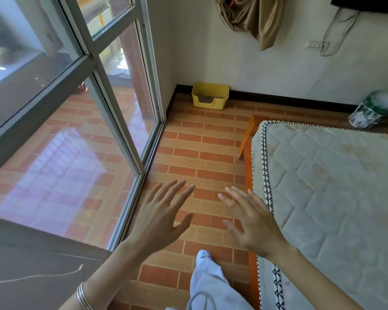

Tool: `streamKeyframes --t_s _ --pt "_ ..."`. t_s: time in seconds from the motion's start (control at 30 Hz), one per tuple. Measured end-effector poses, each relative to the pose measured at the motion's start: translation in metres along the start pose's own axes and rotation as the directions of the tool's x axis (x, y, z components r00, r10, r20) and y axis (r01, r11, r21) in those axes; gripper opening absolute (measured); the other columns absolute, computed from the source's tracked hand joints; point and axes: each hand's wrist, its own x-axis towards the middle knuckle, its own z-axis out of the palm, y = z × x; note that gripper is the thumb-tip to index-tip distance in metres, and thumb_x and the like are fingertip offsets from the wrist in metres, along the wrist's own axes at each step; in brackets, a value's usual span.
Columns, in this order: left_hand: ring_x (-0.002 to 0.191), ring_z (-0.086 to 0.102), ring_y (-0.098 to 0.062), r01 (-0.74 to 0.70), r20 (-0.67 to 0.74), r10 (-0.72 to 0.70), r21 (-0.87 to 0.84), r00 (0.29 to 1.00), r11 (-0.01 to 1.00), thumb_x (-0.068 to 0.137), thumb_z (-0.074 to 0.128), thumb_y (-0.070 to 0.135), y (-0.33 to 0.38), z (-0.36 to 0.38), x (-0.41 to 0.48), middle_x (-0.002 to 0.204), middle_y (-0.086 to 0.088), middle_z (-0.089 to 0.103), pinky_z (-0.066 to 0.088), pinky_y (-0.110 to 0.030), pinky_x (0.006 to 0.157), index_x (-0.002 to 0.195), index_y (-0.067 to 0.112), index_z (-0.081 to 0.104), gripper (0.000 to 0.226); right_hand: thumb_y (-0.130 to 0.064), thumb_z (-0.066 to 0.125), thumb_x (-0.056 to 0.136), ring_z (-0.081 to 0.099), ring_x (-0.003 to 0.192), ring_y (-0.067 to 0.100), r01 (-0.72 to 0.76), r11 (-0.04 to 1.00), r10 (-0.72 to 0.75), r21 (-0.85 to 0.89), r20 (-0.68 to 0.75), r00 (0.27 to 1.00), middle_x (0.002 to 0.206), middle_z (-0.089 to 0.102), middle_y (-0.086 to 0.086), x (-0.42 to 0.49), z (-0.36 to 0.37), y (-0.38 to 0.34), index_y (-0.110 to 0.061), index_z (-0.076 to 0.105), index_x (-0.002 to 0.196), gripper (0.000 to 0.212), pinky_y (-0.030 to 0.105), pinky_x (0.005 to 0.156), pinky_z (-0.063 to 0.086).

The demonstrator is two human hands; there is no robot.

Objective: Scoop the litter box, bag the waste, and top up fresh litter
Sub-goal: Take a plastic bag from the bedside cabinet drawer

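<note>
A yellow litter box stands on the tiled floor in the far corner against the wall, with grey litter visible through its low front opening. My left hand and my right hand are held out in front of me over the floor, palms down, fingers spread, holding nothing. Both hands are far from the box. A silver bangle sits on my left wrist. No scoop or waste bag is visible near the box.
A glass sliding door runs along the left. A quilted mattress on an orange frame fills the right. A white and green plastic bag lies by the far wall. Brick-pattern floor leads between them toward the box.
</note>
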Motion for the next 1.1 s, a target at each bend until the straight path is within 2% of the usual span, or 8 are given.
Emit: streamKeyframes --t_s 0.17,0.37,0.67,0.83,1.0,1.1 --pt "0.135 0.038 -0.021 -0.003 0.028 0.002 0.028 1.000 1.000 0.093 0.034 0.056 -0.025 -0.001 0.083 0.144 0.000 0.045 0.035 -0.050 0.107 0.145 0.027 0.035 0.059 -0.046 0.043 0.091 0.033 0.135 0.015 0.031 0.999 -0.031 -0.018 0.025 0.999 0.143 0.042 0.000 0.074 -0.014 0.054 -0.025 0.037 0.140 0.054 0.049 0.109 0.030" --pt "0.135 0.039 -0.023 -0.001 -0.026 0.002 0.042 1.000 0.999 0.093 0.036 0.055 -0.041 -0.003 0.166 0.144 -0.002 0.046 0.035 -0.050 0.107 0.143 0.025 0.037 0.058 -0.046 0.041 0.092 0.032 0.136 0.016 0.072 0.996 -0.073 -0.044 -0.013 0.997 0.144 0.042 0.002 0.156 -0.035 0.107 -0.023 0.038 0.140 0.054 0.049 0.110 0.028" --pt "0.136 0.037 -0.022 0.008 -0.017 -0.008 0.033 1.000 0.999 0.093 0.038 0.053 -0.082 0.011 0.249 0.144 0.000 0.045 0.032 -0.047 0.108 0.144 0.027 0.036 0.058 -0.044 0.044 0.092 0.032 0.136 0.017 0.044 0.999 -0.044 0.008 -0.019 0.999 0.144 0.042 0.001 0.227 -0.020 0.150 -0.023 0.037 0.140 0.053 0.047 0.110 0.028" --pt "0.137 0.037 -0.021 0.029 0.003 -0.029 0.074 1.000 0.997 0.094 0.031 0.057 -0.124 0.009 0.290 0.144 -0.001 0.045 0.029 -0.047 0.111 0.144 0.026 0.038 0.059 -0.044 0.045 0.091 0.031 0.136 0.016 0.055 0.998 -0.055 -0.006 0.001 0.998 0.144 0.042 0.001 0.284 -0.010 0.169 -0.022 0.037 0.140 0.054 0.048 0.110 0.029" --pt "0.135 0.039 -0.022 0.124 -0.013 -0.124 0.117 0.992 0.985 0.095 0.025 0.058 -0.167 0.000 0.308 0.143 -0.002 0.047 0.028 -0.044 0.111 0.144 0.025 0.037 0.060 -0.045 0.042 0.092 0.029 0.138 0.015 0.163 0.987 -0.162 -0.001 0.060 0.985 0.145 0.039 0.000 0.355 -0.004 0.172 -0.024 0.035 0.141 0.054 0.042 0.113 0.022" --pt "0.134 0.039 -0.022 0.256 -0.085 -0.248 0.109 0.965 0.960 0.095 0.025 0.057 -0.179 -0.008 0.297 0.142 -0.001 0.047 0.031 -0.046 0.110 0.142 0.026 0.039 0.058 -0.044 0.044 0.092 0.029 0.137 0.014 0.283 0.958 -0.286 0.043 0.094 0.953 0.145 0.039 -0.001 0.394 0.005 0.166 -0.025 0.033 0.142 0.054 0.042 0.113 0.022"
